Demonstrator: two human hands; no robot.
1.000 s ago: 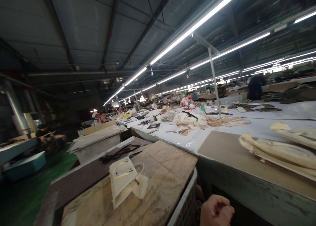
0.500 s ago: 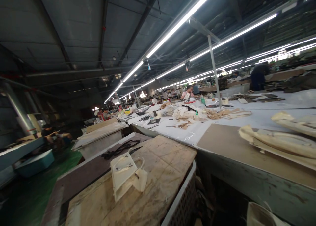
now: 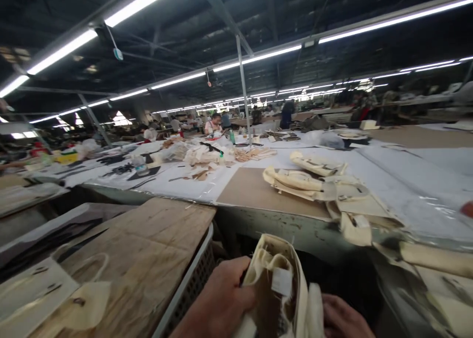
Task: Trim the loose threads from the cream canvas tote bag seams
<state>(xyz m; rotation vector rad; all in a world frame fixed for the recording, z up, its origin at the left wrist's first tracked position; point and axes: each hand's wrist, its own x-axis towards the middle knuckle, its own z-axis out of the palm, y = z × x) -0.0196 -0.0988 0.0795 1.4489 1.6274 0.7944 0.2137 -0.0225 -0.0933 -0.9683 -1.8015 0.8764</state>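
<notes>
A cream fabric bag (image 3: 301,284) is held upright low in front of me, its mouth open toward me. Inside it show a white label (image 3: 282,281), a brown lining and frayed seam edges. My left hand (image 3: 225,298) grips the bag's left side, with the thumb at the rim. At the right side my right hand (image 3: 343,316) has its fingers curled against the bag, partly cut off by the bottom edge of the view. The bag's lower part is out of view.
More cream bags (image 3: 306,185) lie on the white-covered table (image 3: 410,180) ahead, with others hanging at its right front edge. At left, a cream bag piece (image 3: 86,306) rests on a wooden board (image 3: 148,249) over a plastic basket (image 3: 188,279). Several people sit or stand further back.
The view has swung right and down. Both my hands have come into view on the cream bag, which earlier showed only partly at the bottom edge.
</notes>
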